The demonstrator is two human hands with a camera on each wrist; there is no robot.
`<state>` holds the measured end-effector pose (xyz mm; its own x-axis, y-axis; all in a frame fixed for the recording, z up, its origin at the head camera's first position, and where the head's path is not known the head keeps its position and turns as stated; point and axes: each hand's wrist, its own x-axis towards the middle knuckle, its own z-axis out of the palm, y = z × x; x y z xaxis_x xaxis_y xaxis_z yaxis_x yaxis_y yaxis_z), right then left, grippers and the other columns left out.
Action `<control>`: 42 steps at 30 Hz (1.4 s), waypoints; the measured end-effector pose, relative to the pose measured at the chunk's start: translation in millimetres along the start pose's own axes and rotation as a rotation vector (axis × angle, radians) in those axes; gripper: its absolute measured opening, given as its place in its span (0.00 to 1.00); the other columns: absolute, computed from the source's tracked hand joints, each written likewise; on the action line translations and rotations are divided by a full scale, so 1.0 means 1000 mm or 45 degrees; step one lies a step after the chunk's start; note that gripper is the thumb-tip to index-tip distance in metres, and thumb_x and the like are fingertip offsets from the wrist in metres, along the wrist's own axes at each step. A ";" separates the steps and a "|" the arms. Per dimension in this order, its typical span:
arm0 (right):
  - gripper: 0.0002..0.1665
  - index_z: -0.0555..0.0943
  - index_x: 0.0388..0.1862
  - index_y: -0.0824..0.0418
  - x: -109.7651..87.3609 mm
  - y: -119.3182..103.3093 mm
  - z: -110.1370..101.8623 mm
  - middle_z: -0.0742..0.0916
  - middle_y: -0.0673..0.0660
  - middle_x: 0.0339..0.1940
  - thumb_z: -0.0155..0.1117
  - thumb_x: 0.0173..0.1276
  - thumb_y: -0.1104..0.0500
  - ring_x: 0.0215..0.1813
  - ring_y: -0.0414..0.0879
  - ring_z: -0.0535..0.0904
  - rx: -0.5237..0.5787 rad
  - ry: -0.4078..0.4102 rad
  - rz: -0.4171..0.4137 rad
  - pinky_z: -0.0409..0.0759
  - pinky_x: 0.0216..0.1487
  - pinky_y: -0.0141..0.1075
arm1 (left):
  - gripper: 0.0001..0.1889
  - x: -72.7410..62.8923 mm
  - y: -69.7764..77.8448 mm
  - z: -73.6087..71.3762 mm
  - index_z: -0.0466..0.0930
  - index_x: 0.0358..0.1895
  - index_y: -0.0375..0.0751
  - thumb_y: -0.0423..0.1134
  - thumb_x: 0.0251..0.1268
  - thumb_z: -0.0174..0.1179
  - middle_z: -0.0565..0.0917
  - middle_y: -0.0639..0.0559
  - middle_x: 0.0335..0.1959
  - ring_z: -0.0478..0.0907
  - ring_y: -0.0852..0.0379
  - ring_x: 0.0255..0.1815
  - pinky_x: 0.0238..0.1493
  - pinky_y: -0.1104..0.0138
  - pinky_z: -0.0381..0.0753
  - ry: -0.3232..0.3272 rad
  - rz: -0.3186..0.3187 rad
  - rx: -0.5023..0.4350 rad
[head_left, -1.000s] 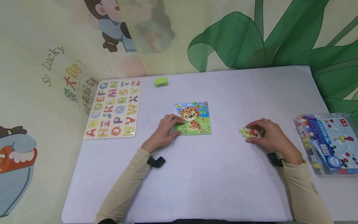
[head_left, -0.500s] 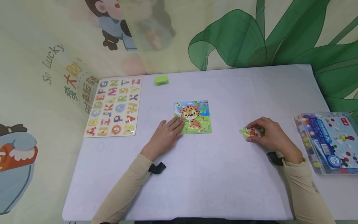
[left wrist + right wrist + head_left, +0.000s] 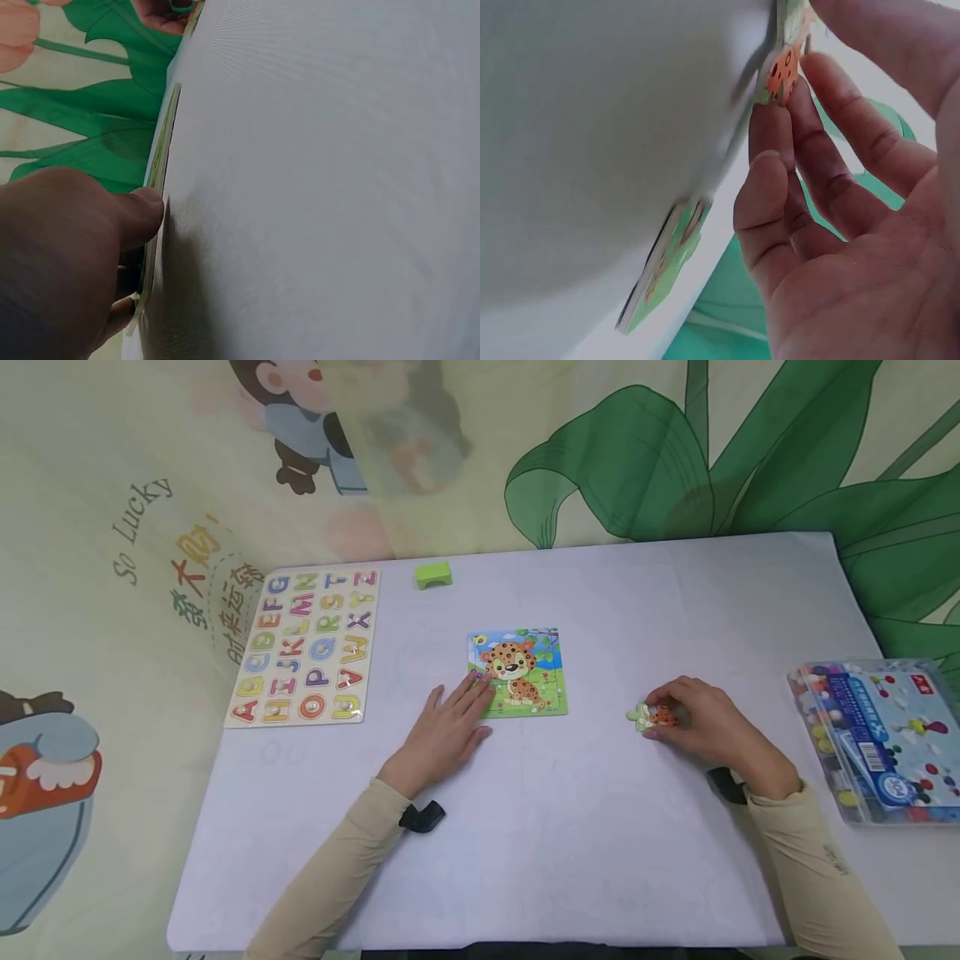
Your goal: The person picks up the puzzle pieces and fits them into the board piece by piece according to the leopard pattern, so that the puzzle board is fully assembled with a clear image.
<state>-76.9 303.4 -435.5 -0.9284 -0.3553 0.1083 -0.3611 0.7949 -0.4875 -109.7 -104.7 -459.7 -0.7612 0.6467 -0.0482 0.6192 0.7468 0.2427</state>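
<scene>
A square leopard jigsaw puzzle [image 3: 542, 689] lies mid-table, its picture facing up. My left hand [image 3: 442, 739] rests on its lower left corner with straight fingers over the picture. In the left wrist view the thumb sits right at the puzzle's edge [image 3: 161, 157]. To the right, my right hand [image 3: 701, 718] pinches a green-and-orange spotted jigsaw piece [image 3: 652, 717] between thumb and fingertips, close over the table. The right wrist view shows more green jigsaw pieces [image 3: 664, 266] at the table surface below the palm; the hand hides them in the head view.
An alphabet board [image 3: 303, 647] with colourful letters lies at the table's left side. A green arch block [image 3: 433, 576] stands near the back edge. On the right is a clear plastic box [image 3: 881, 743] of coloured beads. A printed curtain [image 3: 450, 460] hangs behind the table.
My left fingers have straightened from the puzzle's left edge and now lie flat over its corner. The right hand has shifted a little left with the jigsaw piece.
</scene>
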 end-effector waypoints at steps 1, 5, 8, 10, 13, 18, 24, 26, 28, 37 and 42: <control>0.25 0.88 0.46 0.62 0.001 -0.001 0.002 0.89 0.55 0.43 0.89 0.50 0.64 0.43 0.49 0.83 -0.006 0.009 -0.015 0.81 0.44 0.39 | 0.32 0.000 0.000 0.000 0.61 0.84 0.39 0.49 0.85 0.52 0.58 0.45 0.87 0.52 0.45 0.89 0.82 0.36 0.58 0.002 -0.002 -0.004; 0.25 0.89 0.46 0.62 0.005 -0.003 0.008 0.89 0.55 0.42 0.90 0.47 0.64 0.43 0.50 0.84 -0.018 0.039 -0.071 0.82 0.43 0.43 | 0.32 0.000 -0.001 0.002 0.62 0.83 0.39 0.49 0.85 0.52 0.59 0.45 0.87 0.52 0.45 0.89 0.82 0.36 0.57 0.019 -0.004 -0.018; 0.25 0.88 0.45 0.62 0.008 -0.006 0.011 0.88 0.55 0.42 0.90 0.47 0.63 0.43 0.49 0.82 -0.016 0.043 -0.090 0.81 0.42 0.43 | 0.31 0.001 -0.001 0.003 0.63 0.83 0.39 0.48 0.85 0.52 0.59 0.45 0.87 0.52 0.45 0.89 0.82 0.35 0.57 0.033 -0.003 -0.041; 0.25 0.87 0.45 0.62 0.008 -0.008 0.013 0.88 0.55 0.42 0.90 0.49 0.63 0.42 0.47 0.81 -0.014 0.029 -0.076 0.81 0.42 0.41 | 0.31 0.000 -0.001 0.003 0.64 0.82 0.39 0.48 0.85 0.53 0.60 0.45 0.87 0.52 0.45 0.89 0.82 0.35 0.57 0.039 -0.003 -0.056; 0.25 0.85 0.47 0.63 0.008 -0.012 0.014 0.88 0.55 0.43 0.88 0.53 0.63 0.41 0.45 0.80 -0.002 -0.010 -0.036 0.81 0.41 0.38 | 0.31 0.000 -0.001 0.005 0.64 0.82 0.39 0.48 0.85 0.54 0.60 0.46 0.87 0.52 0.45 0.89 0.82 0.35 0.56 0.042 -0.006 -0.073; 0.24 0.85 0.51 0.64 0.007 -0.017 0.015 0.89 0.56 0.44 0.85 0.56 0.64 0.40 0.44 0.81 0.009 -0.035 -0.013 0.81 0.40 0.39 | 0.31 -0.001 -0.002 0.006 0.64 0.82 0.39 0.48 0.85 0.53 0.60 0.46 0.87 0.52 0.45 0.89 0.82 0.35 0.56 0.050 -0.001 -0.088; 0.30 0.89 0.52 0.63 0.008 -0.015 0.013 0.89 0.54 0.43 0.89 0.48 0.66 0.39 0.41 0.80 0.043 -0.037 -0.084 0.80 0.38 0.34 | 0.31 -0.002 -0.003 0.006 0.63 0.83 0.40 0.49 0.85 0.53 0.59 0.47 0.87 0.51 0.45 0.89 0.83 0.35 0.55 0.050 0.008 -0.109; 0.31 0.89 0.52 0.62 0.011 -0.013 0.012 0.90 0.53 0.43 0.90 0.47 0.66 0.39 0.39 0.80 0.066 -0.031 -0.121 0.79 0.37 0.32 | 0.32 -0.003 -0.003 0.005 0.63 0.83 0.40 0.49 0.85 0.53 0.59 0.47 0.87 0.51 0.45 0.89 0.83 0.36 0.54 0.049 0.006 -0.116; 0.30 0.89 0.52 0.61 0.015 -0.012 0.011 0.90 0.52 0.43 0.90 0.47 0.66 0.38 0.39 0.80 0.090 -0.016 -0.148 0.79 0.37 0.30 | 0.32 -0.003 -0.003 0.005 0.63 0.83 0.40 0.49 0.85 0.53 0.59 0.47 0.87 0.51 0.45 0.89 0.83 0.36 0.54 0.048 0.004 -0.122; 0.26 0.90 0.53 0.58 0.062 -0.033 0.034 0.85 0.54 0.47 0.88 0.54 0.61 0.43 0.44 0.78 0.244 -0.079 -0.095 0.74 0.42 0.37 | 0.30 -0.003 -0.001 0.004 0.66 0.82 0.40 0.49 0.85 0.52 0.60 0.46 0.87 0.52 0.45 0.89 0.83 0.36 0.56 0.055 -0.020 -0.090; 0.26 0.90 0.53 0.59 0.095 -0.054 0.051 0.85 0.55 0.46 0.88 0.55 0.57 0.46 0.48 0.80 0.293 -0.178 -0.030 0.76 0.49 0.43 | 0.29 0.001 0.001 0.004 0.68 0.80 0.39 0.49 0.85 0.53 0.65 0.45 0.84 0.55 0.44 0.88 0.82 0.37 0.59 0.075 -0.010 -0.056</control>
<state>-140.9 201.9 -442.7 -0.8933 -0.4494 0.0088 -0.3379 0.6586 -0.6724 -108.9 -103.2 -463.7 -0.7768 0.6297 0.0068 0.6051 0.7434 0.2849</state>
